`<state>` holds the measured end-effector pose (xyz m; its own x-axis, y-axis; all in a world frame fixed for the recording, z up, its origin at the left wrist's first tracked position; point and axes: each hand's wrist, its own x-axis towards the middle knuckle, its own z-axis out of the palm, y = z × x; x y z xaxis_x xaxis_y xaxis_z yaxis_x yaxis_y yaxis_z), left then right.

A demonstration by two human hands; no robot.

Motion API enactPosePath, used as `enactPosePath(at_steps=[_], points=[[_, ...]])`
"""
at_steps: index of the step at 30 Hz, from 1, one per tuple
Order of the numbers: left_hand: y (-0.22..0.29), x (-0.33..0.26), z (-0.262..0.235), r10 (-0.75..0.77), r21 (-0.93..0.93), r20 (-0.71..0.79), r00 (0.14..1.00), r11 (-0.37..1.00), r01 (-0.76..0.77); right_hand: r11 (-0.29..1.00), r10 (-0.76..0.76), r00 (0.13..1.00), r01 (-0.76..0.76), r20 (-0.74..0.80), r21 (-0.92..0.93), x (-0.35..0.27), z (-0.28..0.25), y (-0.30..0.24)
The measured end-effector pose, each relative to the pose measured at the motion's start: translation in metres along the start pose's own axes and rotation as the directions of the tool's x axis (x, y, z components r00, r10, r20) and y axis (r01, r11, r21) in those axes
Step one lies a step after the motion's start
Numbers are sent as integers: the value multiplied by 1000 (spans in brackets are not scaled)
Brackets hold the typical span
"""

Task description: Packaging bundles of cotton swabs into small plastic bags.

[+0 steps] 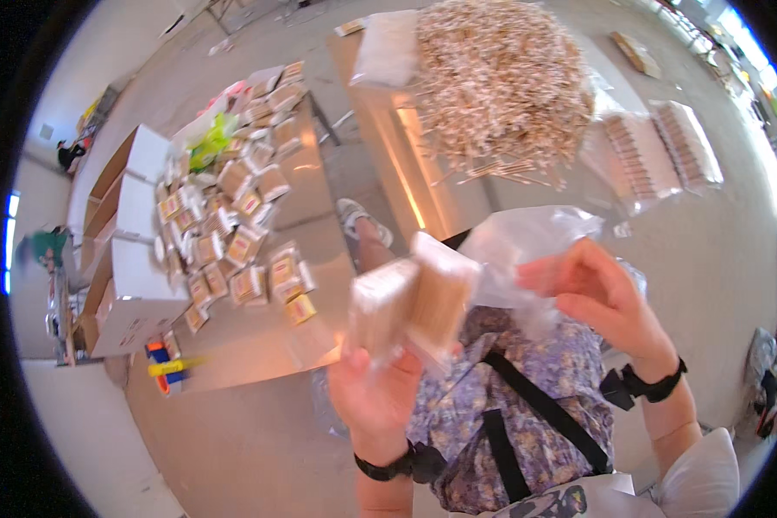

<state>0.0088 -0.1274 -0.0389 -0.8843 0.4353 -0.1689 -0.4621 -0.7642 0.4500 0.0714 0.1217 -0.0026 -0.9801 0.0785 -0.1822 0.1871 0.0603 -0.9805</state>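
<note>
A single head-worn fisheye view looks steeply down from the person's head, close over both raised hands and the lap, taking in the desk (319, 216) ahead and floor beyond; edges curve toward the rim.
</note>
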Motion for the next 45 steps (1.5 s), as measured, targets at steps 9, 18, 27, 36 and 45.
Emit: enactPosePath(at_steps=[9,18,27,36,45], points=[[-59,-10,34,-220,202,20,975,956,212,990,115,993,-115,9,86,-3,2,-5],[-60,-10,17,-96,-39,-184,978,995,90,924,146,989,-141,13,355,3,3,-1],[-52,-11,20,179,824,-161,971,565,32,876,113,971,-196,209,440,7,-5,6],[-61,-16,8,7,610,-106,994,790,59,984,7,985,-37,172,172,9,9,14],[-44,-6,20,-189,903,19,982,426,65,922,-61,978,131,198,-364,6,11,2]])
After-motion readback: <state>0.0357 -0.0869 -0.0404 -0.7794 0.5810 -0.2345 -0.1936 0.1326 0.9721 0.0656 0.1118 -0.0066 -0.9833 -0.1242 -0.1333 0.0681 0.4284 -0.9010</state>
